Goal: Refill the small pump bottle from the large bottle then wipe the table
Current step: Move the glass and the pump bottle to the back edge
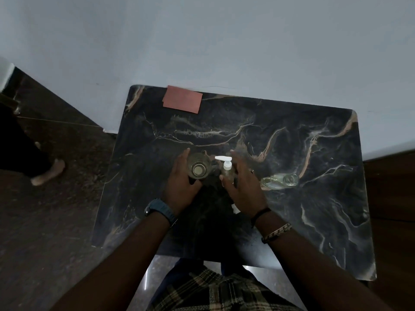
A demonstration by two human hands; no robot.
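Note:
On the dark marble table, a large clear bottle stands upright near the middle, seen from above with its mouth uncapped. My left hand curls around its left and near side. Just to its right stands the small pump bottle with a white pump head pointing left. My right hand is spread next to the pump bottle on its right, thumb close to its near side, fingers blurred. I cannot tell whether this hand touches the bottle.
A clear bottle lies on its side right of my right hand. A small white cap lies on the table between my wrists. A red cloth lies flat at the far left edge by the wall. Another person's bare foot is on the floor at left.

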